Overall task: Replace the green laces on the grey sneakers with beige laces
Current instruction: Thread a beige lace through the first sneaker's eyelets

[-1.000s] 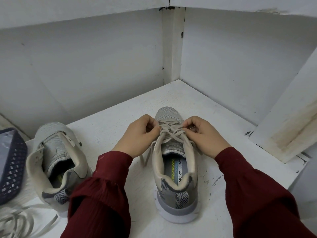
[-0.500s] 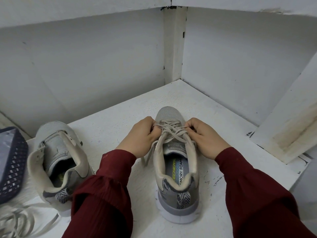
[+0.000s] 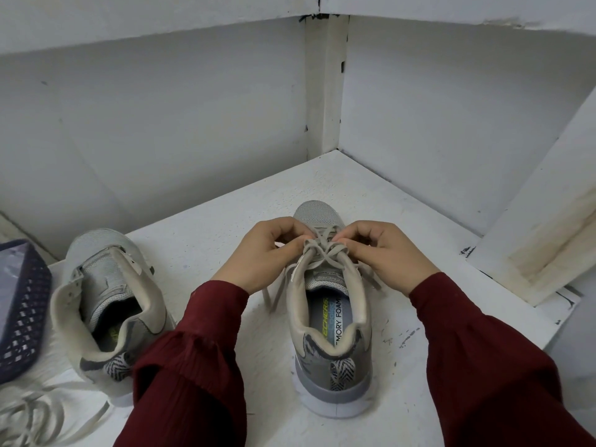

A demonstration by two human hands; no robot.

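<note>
1. The left hand (image 3: 258, 253) and the right hand (image 3: 387, 253) are each pinching the beige lace (image 3: 323, 253) with curled fingers, at the upper eyelets of the laced sneaker (image 3: 335, 372), which is standing upright, toe pointing away from the person.
2. The lace is crossing several times over the tongue, and its free ends are trailing down on both sides of this sneaker.
3. Risk, as a judgement: if one hand is pulling harder than the other, the ends may be coming out uneven, or a crossing may be twisting flat-side under.
4. Risk: a trailing end may be slipping back out of its eyelet while the fingers are re-gripping.
5. Risk: the second sneaker (image 3: 106, 285), standing left of the laced one, is showing no lace; the loose laces (image 3: 29, 414), lying further left and nearer the person, could be getting mixed up, since their colour is not telling clearly.
6. The insole (image 3: 332, 317) is showing "SKECHERS" and "MORY FOAM", the first letters being hidden.
7. The tongue label (image 3: 325, 278) is too small for reading surely.
</note>
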